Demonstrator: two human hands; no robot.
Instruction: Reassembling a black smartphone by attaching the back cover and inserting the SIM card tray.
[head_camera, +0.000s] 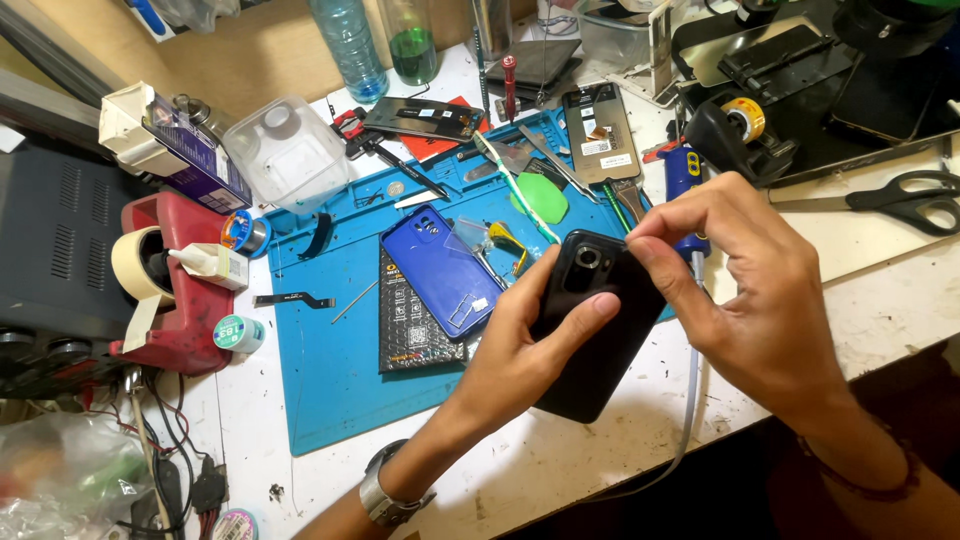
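Both hands hold a black phone (597, 325) near the camera, over the near right corner of a blue mat (335, 370). Its back faces up, camera block at the far end. Left hand (520, 345), a metal watch (385, 490) on its wrist, cups the phone from the left, thumb laid across the back just below the camera block. Right hand (745, 290) comes from the right, thumb and forefinger pinched narrow at the phone's far right corner, the other fingers curled behind.

At far left sits a red tape holder (175, 290) with a roll of masking tape (135, 262). Right of it, at the mat's far left corner, stands a clear plastic box (290, 150). On the mat lie a thin flex strip (292, 299), a dark patterned cover (415, 325) and, overlapping it, a blue phone back (440, 265). A green pick (543, 197) lies farther off, and beyond it a bare phone frame (598, 130). Scissors (900, 200) rest at far right on the white bench (560, 460).
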